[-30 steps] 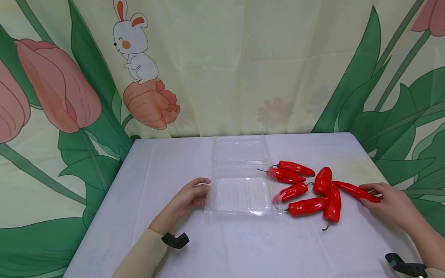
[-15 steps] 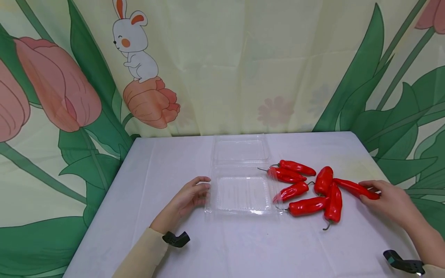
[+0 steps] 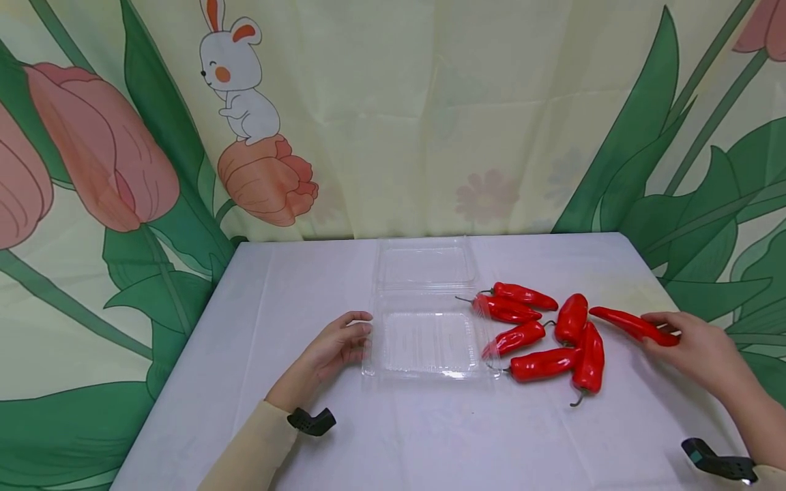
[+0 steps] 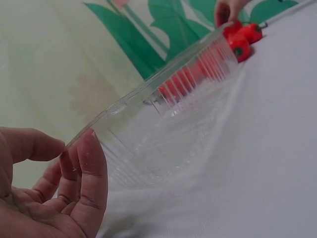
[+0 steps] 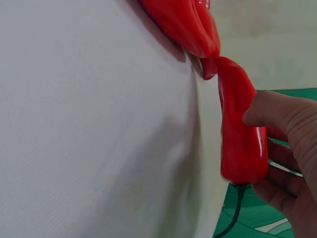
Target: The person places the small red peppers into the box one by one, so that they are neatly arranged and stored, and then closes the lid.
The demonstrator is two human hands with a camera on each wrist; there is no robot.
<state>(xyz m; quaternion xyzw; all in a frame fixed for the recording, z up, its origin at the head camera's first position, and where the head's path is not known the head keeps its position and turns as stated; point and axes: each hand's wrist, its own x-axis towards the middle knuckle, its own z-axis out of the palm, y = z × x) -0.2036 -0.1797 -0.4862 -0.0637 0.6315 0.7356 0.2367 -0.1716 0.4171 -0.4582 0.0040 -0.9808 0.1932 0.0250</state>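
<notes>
A clear plastic clamshell container [image 3: 428, 341] lies with its lid spread toward the back of the table. My left hand [image 3: 336, 348] pinches its left rim between thumb and fingers, as the left wrist view [image 4: 64, 183] confirms. On the right, my right hand [image 3: 700, 348] grips a glossy red chili pepper [image 3: 626, 323], held slightly off the table. In the right wrist view the thumb presses one side of this pepper [image 5: 240, 139], and its dark green stem hangs below. Several more red peppers [image 3: 543, 365] lie between the container and my right hand.
The container's lid [image 3: 424, 266] reaches almost to the table's back edge. A few pepper tips and stems lie against or under the container's right rim. White cloth [image 3: 430, 436] covers the table; a printed curtain [image 3: 393, 123] hangs behind it.
My right hand has raised the pepper from the table and away from the other peppers. The left hand and the container stay in place.
</notes>
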